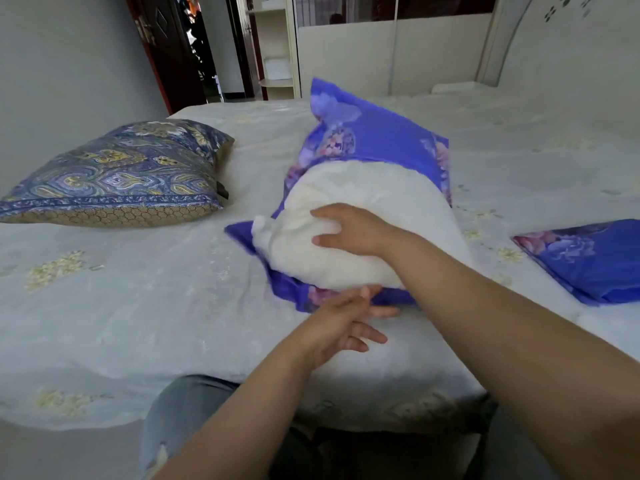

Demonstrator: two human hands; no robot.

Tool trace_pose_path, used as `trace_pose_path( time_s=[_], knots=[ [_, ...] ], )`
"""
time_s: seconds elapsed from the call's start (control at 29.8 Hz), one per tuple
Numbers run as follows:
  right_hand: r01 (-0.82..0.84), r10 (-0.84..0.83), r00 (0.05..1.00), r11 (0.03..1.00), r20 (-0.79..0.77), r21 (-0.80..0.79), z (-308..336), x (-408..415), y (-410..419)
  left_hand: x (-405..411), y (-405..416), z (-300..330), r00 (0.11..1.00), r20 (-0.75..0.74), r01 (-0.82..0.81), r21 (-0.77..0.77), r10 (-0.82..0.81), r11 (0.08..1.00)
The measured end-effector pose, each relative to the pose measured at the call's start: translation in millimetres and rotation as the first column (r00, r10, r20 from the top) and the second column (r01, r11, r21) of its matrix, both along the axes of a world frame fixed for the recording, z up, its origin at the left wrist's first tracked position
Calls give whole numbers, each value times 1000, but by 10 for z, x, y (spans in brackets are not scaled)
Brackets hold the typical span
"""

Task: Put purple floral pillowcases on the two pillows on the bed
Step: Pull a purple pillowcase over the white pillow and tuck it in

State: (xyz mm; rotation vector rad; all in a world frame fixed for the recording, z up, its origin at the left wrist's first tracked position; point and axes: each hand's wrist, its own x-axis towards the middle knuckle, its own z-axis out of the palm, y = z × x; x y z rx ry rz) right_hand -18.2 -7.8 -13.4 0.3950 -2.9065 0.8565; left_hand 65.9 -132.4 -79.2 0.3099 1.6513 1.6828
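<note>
A white pillow (346,209) lies mid-bed, its far end inside a purple floral pillowcase (377,140) whose lower layer spreads under the pillow's near end. My right hand (349,232) rests flat on top of the white pillow, fingers straight and pointing left. My left hand (341,322) lies just in front of the pillow with fingers spread, its fingertips touching the pillowcase's near edge. A second purple floral pillowcase (588,258) lies flat at the right. A blue paisley-patterned pillow (121,171) sits at the left of the bed.
The bed (138,299) carries a pale sheet with faint yellow flowers. A white headboard (554,46) stands at the far right. An open doorway (207,46) and a shelf lie beyond the bed. My knees in jeans (180,427) press against the bed's near edge.
</note>
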Motion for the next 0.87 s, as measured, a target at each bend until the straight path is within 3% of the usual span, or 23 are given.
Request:
trace_pose_path(
  time_s=[0.1, 0.17, 0.24, 0.27, 0.34, 0.4, 0.47, 0.54, 0.64, 0.77, 0.87],
  knots=[
    [7, -6, 1000, 998, -17, 68, -331, 58, 181, -79, -398, 105, 952, -281, -161, -119, 122, 980],
    [43, -36, 992, 998, -124, 52, -313, 73, 228, -256, -572, 169, 788, -532, -406, -73, 308, 911],
    [236, -213, 949, 969, -231, 75, -289, 106, 280, -695, -810, 116, 547, -763, -671, -153, 345, 725],
    [373, -340, 908, 922, -244, 106, -304, 174, 356, -940, -920, 66, 510, -811, -753, -259, 288, 605],
    [503, -472, 860, 848, -193, 169, -344, 351, 469, -1283, -1089, -93, 618, -751, -755, -482, 234, 445],
    [475, -417, 875, 838, -246, 270, -453, 492, 455, -1424, -1151, -283, 707, -688, -692, -625, 165, 361],
    [430, -311, 892, 807, -328, 404, -539, 577, 355, -1471, -1130, -368, 722, -688, -673, -669, 81, 315],
    [421, -299, 902, 774, -313, 473, -552, 624, 262, -1455, -1077, -300, 737, -673, -637, -660, 64, 398],
    [425, -357, 905, 755, -230, 499, -416, 603, 113, -1302, -1073, -188, 793, -609, -473, -605, 11, 640],
    [270, -194, 960, 829, -202, 489, -93, 479, -96, -838, -1307, 125, 866, -500, -207, -374, -9, 904],
    [154, -106, 986, 883, -132, 443, 11, 432, -211, -595, -1625, 269, 904, -350, 88, -412, -247, 907]
  ],
)
